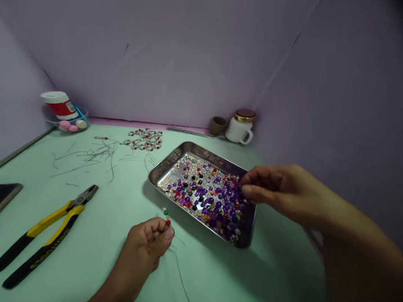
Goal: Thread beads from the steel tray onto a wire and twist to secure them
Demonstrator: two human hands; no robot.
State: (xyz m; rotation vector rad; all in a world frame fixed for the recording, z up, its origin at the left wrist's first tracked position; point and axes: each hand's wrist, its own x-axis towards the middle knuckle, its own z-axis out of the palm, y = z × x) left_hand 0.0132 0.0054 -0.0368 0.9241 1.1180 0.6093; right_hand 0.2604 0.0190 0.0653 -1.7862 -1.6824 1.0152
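My left hand (150, 241) is closed in a pinch on a thin beaded wire (166, 212). Green, clear and red beads show above its fingertips, and a long thin wire trails below the hand. My right hand (274, 185) reaches over the right side of a metal tray (205, 219). Its thumb and fingers are drawn together by the beads; whether anything small is between them is hidden. Loose beads (220, 197) cover the tray's floor: many purple, others clear, black, red, orange and green.
Pliers (62, 228) with yellow-black handles lie at left, near a dark flat object (3, 197). Behind are cut wire pieces (102, 151) and small beaded rings (145, 139). A clear bowl (67, 124), a brown cup (217, 126) and a lidded white mug (239, 130) stand along the walls.
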